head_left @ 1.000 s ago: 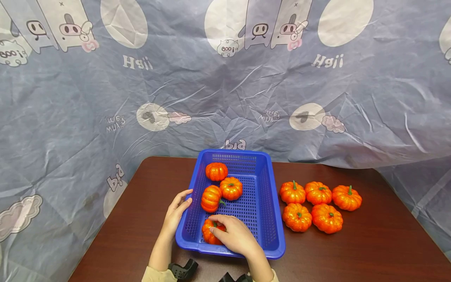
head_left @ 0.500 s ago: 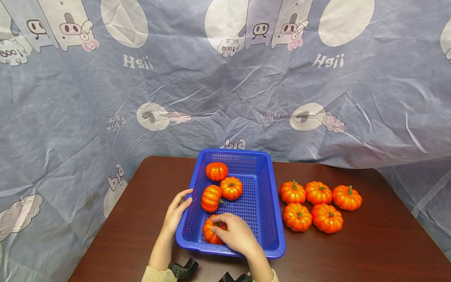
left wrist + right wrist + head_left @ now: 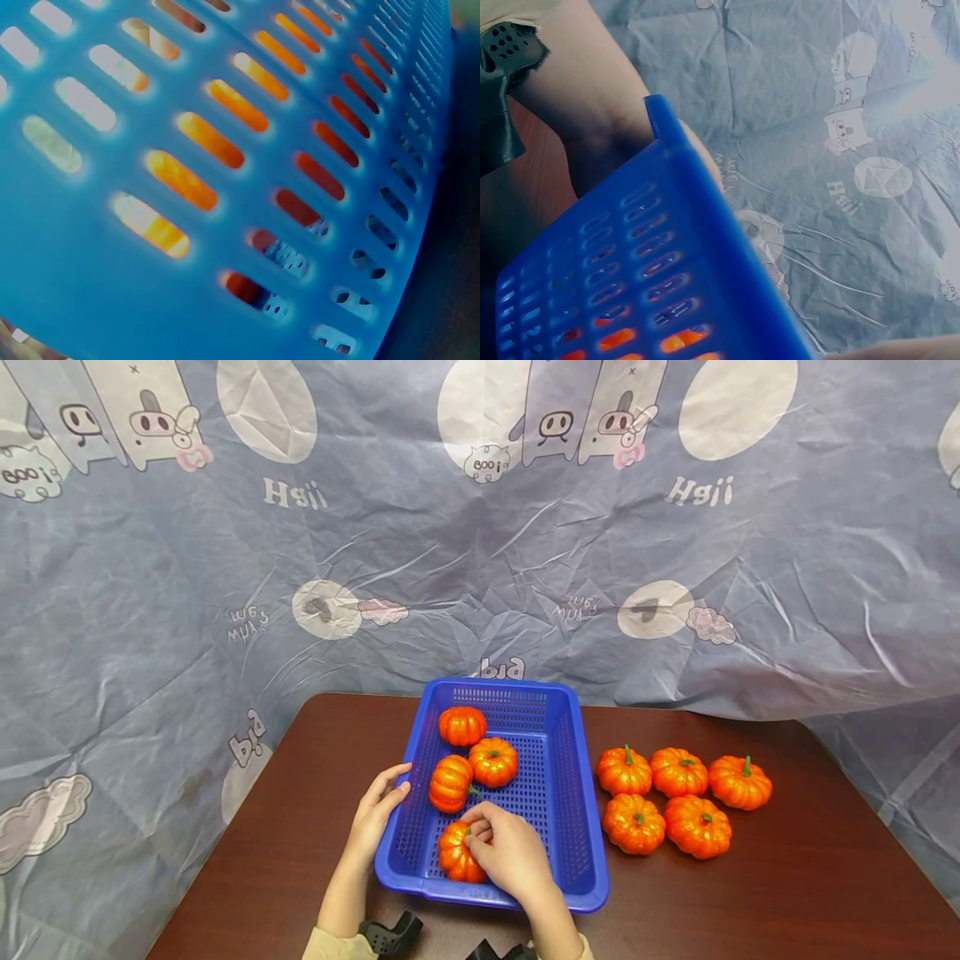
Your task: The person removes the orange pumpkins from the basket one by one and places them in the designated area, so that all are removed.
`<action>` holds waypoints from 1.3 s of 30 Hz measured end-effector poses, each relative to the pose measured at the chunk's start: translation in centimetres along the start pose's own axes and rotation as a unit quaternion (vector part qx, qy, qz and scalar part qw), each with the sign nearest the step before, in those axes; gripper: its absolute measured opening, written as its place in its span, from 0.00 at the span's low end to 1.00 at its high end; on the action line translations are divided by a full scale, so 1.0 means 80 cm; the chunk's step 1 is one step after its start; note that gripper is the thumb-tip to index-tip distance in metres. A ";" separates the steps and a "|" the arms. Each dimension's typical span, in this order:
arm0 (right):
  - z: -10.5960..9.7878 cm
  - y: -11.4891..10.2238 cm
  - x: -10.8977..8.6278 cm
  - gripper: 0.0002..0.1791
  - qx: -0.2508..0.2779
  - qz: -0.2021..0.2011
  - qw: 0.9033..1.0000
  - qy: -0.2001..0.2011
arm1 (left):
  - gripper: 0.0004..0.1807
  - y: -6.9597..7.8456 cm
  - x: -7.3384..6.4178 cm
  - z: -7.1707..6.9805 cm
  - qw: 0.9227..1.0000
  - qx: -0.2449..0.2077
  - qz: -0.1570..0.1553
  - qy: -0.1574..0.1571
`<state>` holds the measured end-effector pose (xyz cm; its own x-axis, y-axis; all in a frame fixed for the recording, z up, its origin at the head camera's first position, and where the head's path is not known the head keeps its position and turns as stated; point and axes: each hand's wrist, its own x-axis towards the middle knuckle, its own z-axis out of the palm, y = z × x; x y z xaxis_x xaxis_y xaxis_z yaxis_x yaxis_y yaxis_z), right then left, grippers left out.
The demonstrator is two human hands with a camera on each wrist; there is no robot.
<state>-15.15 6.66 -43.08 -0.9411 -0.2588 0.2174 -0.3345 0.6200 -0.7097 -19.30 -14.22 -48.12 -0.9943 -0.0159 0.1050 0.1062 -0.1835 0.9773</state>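
A blue plastic basket (image 3: pixel 590 802) with slotted walls stands on the table. In it, near the front, my right hand (image 3: pixel 513 852) pinches a small orange pumpkin (image 3: pixel 454 857) around its stem, thumb and fingers at the top. My left hand (image 3: pixel 373 814) rests along the outside of the left wall, fingertips right at the rim. Behind the held pumpkin lie a sideways pumpkin (image 3: pixel 450 783), an upright pumpkin (image 3: pixel 492 762) and a far pumpkin (image 3: pixel 462 727). The basket wall (image 3: pixel 90 240) fills the left wrist view, orange showing through its slots. In the right wrist view, the basket (image 3: pixel 727 255) hides the held pumpkin.
Several more pumpkins (image 3: pixel 697 825) sit in two rows on the brown table (image 3: pixel 817 877), right of the basket. A grey-blue printed cloth (image 3: pixel 480 552) hangs behind and at the sides. Black wrist mounts (image 3: pixel 392 935) are near the front edge.
My right hand has drawn its fingers closer around the front pumpkin's stem. That pumpkin has shifted slightly to the right. My left hand and the basket have stayed put.
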 end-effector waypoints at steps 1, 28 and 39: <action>-0.001 0.000 0.000 0.07 0.004 0.001 1.000 0.003 | 0.21 0.000 0.000 0.000 1.000 0.001 0.001 0.000; -0.064 0.003 -0.008 0.05 0.095 0.026 0.988 0.116 | 0.20 -0.001 0.002 -0.001 1.000 -0.003 -0.013 0.004; -0.090 0.023 -0.017 0.07 0.119 0.000 0.973 0.196 | 0.20 -0.002 0.002 -0.001 1.000 -0.004 -0.013 0.004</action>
<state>-14.83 13.50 -39.85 -0.9031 0.0729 0.4231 -0.3571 0.4195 -0.8346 -19.50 -14.27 -48.25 -0.9967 -0.0195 0.0786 0.0809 -0.1911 0.9782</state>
